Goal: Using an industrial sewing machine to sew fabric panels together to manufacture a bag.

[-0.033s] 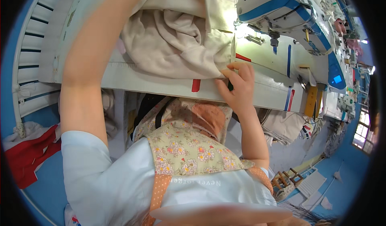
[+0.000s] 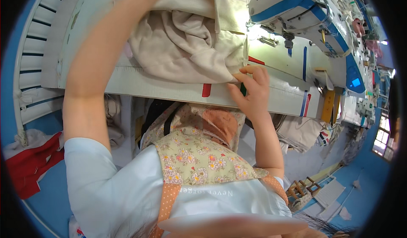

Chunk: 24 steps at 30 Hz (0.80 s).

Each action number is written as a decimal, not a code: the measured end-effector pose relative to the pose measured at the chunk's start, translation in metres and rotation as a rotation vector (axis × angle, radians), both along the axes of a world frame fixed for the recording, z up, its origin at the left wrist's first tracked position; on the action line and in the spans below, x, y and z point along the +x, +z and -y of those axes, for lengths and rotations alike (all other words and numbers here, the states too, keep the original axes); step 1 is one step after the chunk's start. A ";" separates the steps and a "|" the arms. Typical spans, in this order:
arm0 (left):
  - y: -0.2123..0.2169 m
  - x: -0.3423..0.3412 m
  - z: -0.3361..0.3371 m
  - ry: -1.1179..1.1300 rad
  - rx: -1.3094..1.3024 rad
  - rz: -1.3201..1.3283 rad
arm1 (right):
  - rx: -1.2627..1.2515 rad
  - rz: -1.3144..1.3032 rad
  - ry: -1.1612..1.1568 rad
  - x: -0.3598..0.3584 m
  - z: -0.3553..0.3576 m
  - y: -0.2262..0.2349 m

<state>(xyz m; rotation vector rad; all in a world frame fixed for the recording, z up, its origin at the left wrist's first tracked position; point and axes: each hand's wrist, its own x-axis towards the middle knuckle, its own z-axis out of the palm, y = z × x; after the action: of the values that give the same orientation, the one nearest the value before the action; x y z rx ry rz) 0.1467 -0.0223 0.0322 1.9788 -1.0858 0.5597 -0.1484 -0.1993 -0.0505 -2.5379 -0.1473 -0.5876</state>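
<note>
A rumpled beige cloth (image 2: 182,43) lies folded in soft layers on the white sewing table (image 2: 148,80), beside the needle area of a sewing machine (image 2: 292,5). At the cloth's near right corner, my right hand (image 2: 253,87) is closed, with thumb and fingers pinching the edge. My left forearm stretches across the left part of the table to the far side of the cloth. The left hand itself is cut off by the upper edge of the picture.
The white and blue machine head, with its lamp lit, stands right of the cloth. Red and blue tape strips mark the table. A white slatted rack (image 2: 34,55) is at the left, with red and white fabric (image 2: 34,166) below. More beige cloth (image 2: 299,132) hangs under the table's right side.
My left forearm has shifted slightly to the right at its far end. The right hand keeps its pinch on the cloth corner.
</note>
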 end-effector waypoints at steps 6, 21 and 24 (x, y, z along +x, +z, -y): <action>-0.063 -0.137 -0.072 -0.406 0.130 0.008 | 0.403 -0.162 -0.119 0.041 -0.015 0.033; -0.073 -0.176 -0.128 -0.300 0.460 -0.016 | 0.257 0.002 0.252 -0.024 -0.059 0.008; -0.036 -0.172 -0.110 -0.522 0.168 -0.042 | 0.304 0.078 0.182 -0.036 -0.073 -0.006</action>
<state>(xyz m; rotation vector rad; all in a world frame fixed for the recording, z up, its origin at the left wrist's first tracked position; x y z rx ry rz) -0.0255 0.0879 -0.0039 1.7304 -1.5904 0.1492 -0.1841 -0.1264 -0.0565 -2.1822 -0.2903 -0.5886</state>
